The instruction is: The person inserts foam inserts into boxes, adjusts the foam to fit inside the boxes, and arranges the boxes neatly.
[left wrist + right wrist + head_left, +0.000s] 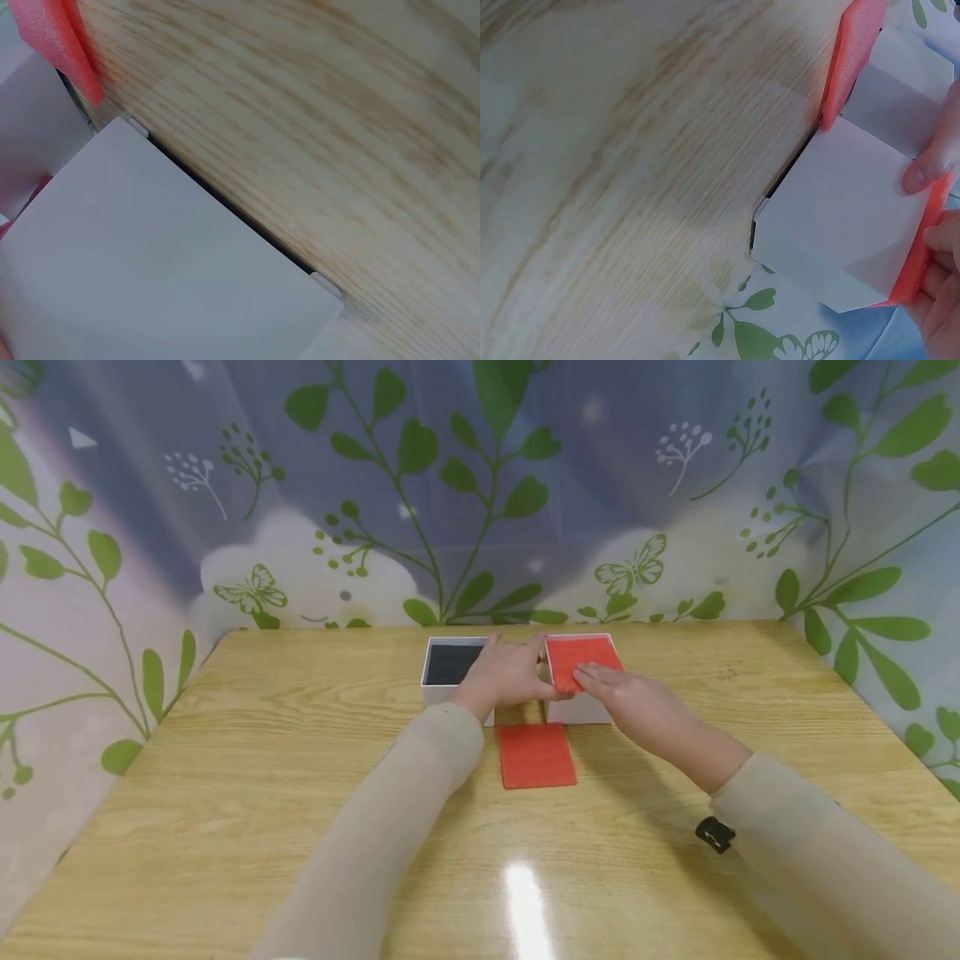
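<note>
In the head view, a white box (583, 710) on the right has a red foam sheet (576, 653) across its top. My left hand (504, 675) grips that box at its left side; its thumb (921, 176) lies on the front wall in the right wrist view. With fingers extended, my right hand (645, 708) presses on the sheet's front right part, its own thumb not clearly shown. A second white box (435, 695), with black foam (452, 664) inside, stands to the left, partly behind my left hand. Another red foam sheet (536, 756) is on the table in front.
The wooden table (300, 827) reaches a patterned curtain (480, 527) at the back and sides. A small black clip-like piece (715, 834) shows beside my right sleeve.
</note>
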A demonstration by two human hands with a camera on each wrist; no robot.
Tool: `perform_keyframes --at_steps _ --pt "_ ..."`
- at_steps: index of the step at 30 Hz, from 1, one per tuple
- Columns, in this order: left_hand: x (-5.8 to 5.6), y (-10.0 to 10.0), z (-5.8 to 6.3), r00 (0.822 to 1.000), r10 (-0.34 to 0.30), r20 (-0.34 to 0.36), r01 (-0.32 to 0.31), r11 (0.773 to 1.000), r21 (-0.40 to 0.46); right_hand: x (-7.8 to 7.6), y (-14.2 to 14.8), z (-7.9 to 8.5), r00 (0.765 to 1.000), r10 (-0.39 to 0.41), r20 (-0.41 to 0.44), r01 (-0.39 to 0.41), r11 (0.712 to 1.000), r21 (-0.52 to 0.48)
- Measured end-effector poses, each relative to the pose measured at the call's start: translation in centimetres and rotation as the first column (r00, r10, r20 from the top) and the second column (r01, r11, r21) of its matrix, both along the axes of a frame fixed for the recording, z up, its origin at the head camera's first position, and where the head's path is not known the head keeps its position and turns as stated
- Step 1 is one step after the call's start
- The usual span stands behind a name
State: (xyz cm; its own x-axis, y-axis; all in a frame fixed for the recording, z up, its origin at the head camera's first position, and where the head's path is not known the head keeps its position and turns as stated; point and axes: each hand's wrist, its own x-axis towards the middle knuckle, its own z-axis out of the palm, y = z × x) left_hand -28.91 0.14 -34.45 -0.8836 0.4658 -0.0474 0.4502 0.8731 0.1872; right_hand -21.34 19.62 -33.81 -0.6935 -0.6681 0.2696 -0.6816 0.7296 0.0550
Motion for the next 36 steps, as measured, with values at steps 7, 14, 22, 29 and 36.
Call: perform_keyframes --at_steps 7,14,22,29,36 --pt "-0.02 0.09 0.14 1.0 -0.001 0.011 0.001 1.0 -0.002 -0.17 0.1 0.02 1.0 -0.009 0.009 0.009 1.0 0.0" --pt "-0.05 0.09 0.13 1.0 -0.001 0.004 0.001 1.0 -0.013 -0.19 0.09 -0.01 1.0 -0.015 0.018 0.015 1.0 0.005" --pt "-0.02 0.08 0.03 1.0 0.003 0.003 -0.003 1.0 -0.015 -0.23 0.1 -0.21 1.0 0.0 0.005 0.0 1.0 -0.009" --pt "0.03 0.06 -0.08 1.0 -0.003 -0.007 0.003 1.0 -0.018 -0.19 0.14 -0.51 1.0 -0.01 0.003 0.01 1.0 -0.011" --pt "0.09 0.03 0.09 1.0 -0.003 -0.009 0.003 1.0 -0.021 0.01 0.05 -0.39 0.999 -0.027 0.017 0.027 0.999 -0.019"
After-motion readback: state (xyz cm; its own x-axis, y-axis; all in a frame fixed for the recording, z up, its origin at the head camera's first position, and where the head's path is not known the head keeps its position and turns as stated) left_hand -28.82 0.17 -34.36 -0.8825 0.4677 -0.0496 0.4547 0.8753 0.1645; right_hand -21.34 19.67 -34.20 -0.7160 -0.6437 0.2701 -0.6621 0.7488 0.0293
